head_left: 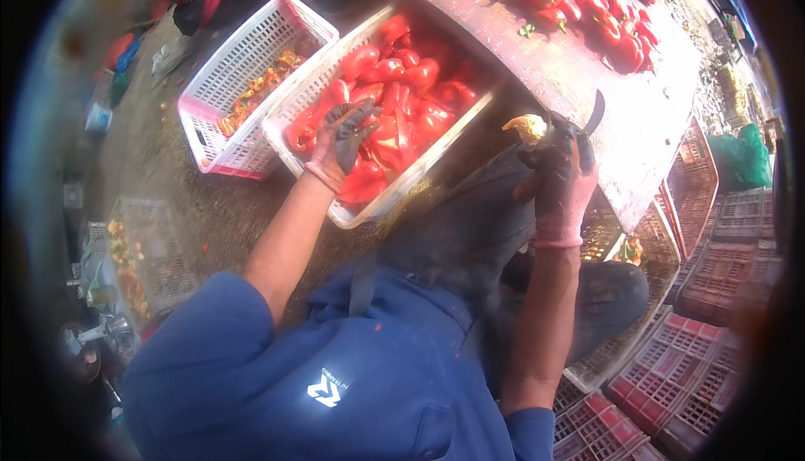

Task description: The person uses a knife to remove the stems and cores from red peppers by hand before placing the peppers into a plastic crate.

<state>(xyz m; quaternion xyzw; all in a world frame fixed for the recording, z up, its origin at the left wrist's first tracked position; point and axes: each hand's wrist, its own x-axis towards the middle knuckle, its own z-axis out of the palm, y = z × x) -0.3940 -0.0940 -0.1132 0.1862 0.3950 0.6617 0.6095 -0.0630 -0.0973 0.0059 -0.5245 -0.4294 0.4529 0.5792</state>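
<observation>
My left hand, in a dark-palmed pink work glove, is over the near left part of a white plastic crate of red bell peppers. Its fingers are apart and bent, with nothing visible between them. Many peppers in the crate look hollowed or cut. To the right, my right hand, gloved alike, is closed around a small knife; the curved blade points up. A pale pepper core sits at the thumb side of that hand. The knife's handle is hidden by the fingers.
A pink-topped table carries a heap of whole red peppers at its far side. Left of the pepper crate, a white and pink crate contains orange-yellow scraps. Stacked red and grey crates stand at the lower right.
</observation>
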